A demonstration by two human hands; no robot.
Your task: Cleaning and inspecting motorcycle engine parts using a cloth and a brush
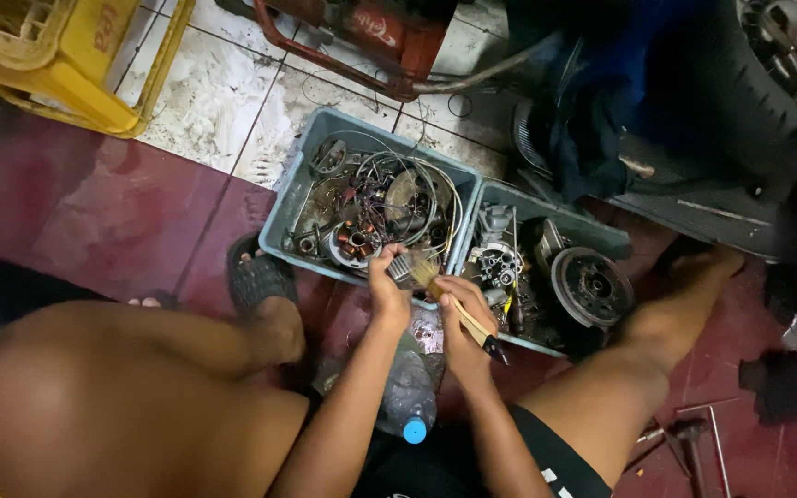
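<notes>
Small metal part [401, 267] pinched in left hand [387, 293] fingers, paintbrush [454, 309] gripped by right hand [461, 323] fingers, bristles laid on part, grey bins [299, 189] of engine parts just beyond, plastic bottle [408, 397] near.

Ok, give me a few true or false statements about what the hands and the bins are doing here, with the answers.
1. The right hand holds a paintbrush. True.
2. The left hand is empty. False: it holds a small metal part against the bristles.
3. Two grey bins sit side by side, the left bin full of wires and coils. True.
4. The plastic bottle has a red cap. False: the cap is blue.
5. The yellow crate sits between the person's legs. False: it is at the top left.
</notes>
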